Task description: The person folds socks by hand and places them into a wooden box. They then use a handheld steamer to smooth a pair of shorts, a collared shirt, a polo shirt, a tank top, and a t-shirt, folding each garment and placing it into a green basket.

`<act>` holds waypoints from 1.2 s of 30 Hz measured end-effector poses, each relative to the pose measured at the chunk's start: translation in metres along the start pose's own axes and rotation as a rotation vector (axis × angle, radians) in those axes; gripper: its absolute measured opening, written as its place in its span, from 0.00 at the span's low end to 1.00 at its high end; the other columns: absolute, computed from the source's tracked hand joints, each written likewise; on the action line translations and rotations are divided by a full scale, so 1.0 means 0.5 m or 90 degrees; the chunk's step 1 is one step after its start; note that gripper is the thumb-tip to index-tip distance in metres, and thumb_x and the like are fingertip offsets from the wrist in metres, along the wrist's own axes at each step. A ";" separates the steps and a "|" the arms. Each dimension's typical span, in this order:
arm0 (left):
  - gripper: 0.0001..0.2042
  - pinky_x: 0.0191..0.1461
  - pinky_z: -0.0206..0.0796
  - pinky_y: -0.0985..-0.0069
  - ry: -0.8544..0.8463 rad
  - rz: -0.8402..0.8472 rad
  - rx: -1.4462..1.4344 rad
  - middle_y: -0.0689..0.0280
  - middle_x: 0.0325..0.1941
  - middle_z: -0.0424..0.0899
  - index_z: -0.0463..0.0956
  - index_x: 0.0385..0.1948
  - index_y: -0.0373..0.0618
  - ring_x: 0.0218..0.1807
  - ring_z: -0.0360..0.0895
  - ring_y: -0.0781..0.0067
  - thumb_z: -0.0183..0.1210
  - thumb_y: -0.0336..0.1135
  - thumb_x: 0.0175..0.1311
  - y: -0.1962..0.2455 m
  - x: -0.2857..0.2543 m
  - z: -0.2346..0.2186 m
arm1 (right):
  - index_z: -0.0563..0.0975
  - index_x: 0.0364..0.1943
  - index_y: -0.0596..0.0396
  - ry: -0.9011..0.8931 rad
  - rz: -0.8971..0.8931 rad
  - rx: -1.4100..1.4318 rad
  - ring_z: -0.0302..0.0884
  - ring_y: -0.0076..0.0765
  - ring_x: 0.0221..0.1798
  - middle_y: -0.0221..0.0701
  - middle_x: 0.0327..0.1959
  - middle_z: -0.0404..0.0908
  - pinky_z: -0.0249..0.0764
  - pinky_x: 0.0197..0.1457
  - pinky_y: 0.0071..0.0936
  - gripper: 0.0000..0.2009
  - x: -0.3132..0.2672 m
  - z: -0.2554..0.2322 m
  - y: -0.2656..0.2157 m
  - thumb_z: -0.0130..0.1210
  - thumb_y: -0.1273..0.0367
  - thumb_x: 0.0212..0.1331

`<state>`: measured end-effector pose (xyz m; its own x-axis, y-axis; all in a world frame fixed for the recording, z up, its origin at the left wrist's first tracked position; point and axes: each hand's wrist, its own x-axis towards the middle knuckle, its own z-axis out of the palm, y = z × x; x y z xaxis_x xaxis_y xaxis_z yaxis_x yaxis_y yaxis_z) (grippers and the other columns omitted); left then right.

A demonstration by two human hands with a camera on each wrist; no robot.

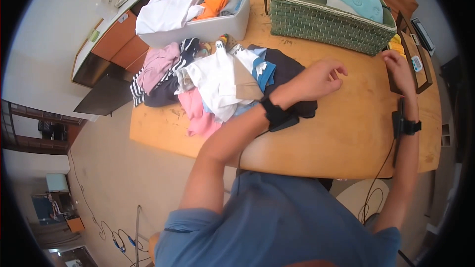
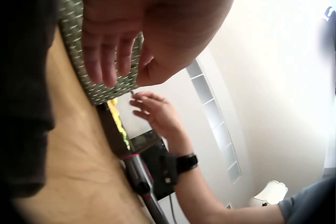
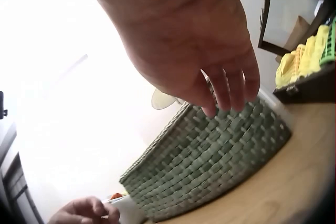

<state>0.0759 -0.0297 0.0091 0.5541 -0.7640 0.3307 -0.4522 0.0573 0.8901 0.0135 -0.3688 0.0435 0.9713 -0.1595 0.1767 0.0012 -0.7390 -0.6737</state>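
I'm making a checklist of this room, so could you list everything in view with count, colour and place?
Table: one, light wood, under the hands
Loose clothes: several, overlapping; white, pink, navy, striped; table's left half
Bin: one, white, behind the loose clothes
Binned clothes: several; white, orange, yellow, grey; in the bin
Basket: one, green woven, table's far side
Plush toy: one, yellow and light blue, in the basket
Box: one, dark, open, table's right, yellow and green items inside
Cabinet: one, brown, far left
Wrist devices: two, black, one per wrist
Shirt: one, blue, on the person
Left hand: one, bare, above the table
Right hand: one, bare, near basket and box
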 end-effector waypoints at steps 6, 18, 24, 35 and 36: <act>0.14 0.54 0.72 0.71 0.099 -0.082 0.307 0.57 0.52 0.78 0.77 0.48 0.39 0.51 0.80 0.62 0.62 0.32 0.61 0.117 -0.135 -0.214 | 0.74 0.54 0.56 -0.258 0.023 0.143 0.74 0.27 0.49 0.30 0.49 0.76 0.72 0.52 0.22 0.18 -0.114 0.227 -0.217 0.59 0.69 0.60; 0.17 0.53 0.69 0.59 0.122 -0.101 0.598 0.52 0.45 0.77 0.77 0.44 0.44 0.50 0.75 0.46 0.59 0.25 0.49 0.020 -0.283 -0.279 | 0.73 0.51 0.61 -0.245 -0.090 0.027 0.78 0.35 0.40 0.37 0.40 0.78 0.75 0.43 0.27 0.18 -0.094 0.366 -0.313 0.56 0.72 0.56; 0.15 0.50 0.70 0.58 0.280 -0.091 0.654 0.53 0.43 0.78 0.77 0.43 0.42 0.47 0.77 0.46 0.56 0.23 0.50 0.097 -0.273 -0.377 | 0.74 0.47 0.54 -0.221 0.074 0.768 0.75 0.22 0.30 0.27 0.33 0.78 0.70 0.29 0.23 0.10 -0.110 0.190 -0.264 0.50 0.70 0.63; 0.20 0.62 0.66 0.65 -0.079 -0.008 0.309 0.53 0.54 0.75 0.74 0.50 0.41 0.59 0.72 0.49 0.65 0.33 0.55 0.145 -0.237 -0.093 | 0.61 0.68 0.53 -0.019 0.156 0.633 0.79 0.25 0.40 0.33 0.43 0.78 0.75 0.37 0.23 0.26 -0.379 0.105 -0.200 0.53 0.70 0.66; 0.20 0.62 0.65 0.64 -0.147 0.076 0.290 0.54 0.55 0.75 0.74 0.50 0.41 0.60 0.72 0.49 0.66 0.34 0.55 0.130 -0.229 -0.041 | 0.58 0.71 0.53 0.010 0.119 0.577 0.79 0.25 0.41 0.33 0.45 0.78 0.75 0.39 0.22 0.30 -0.393 0.100 -0.210 0.53 0.71 0.65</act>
<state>-0.0024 0.0747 0.0356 0.3341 -0.8942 0.2980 -0.7894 -0.0927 0.6068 -0.1658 -0.2272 0.0436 0.9713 -0.2376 0.0138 0.0370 0.0936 -0.9949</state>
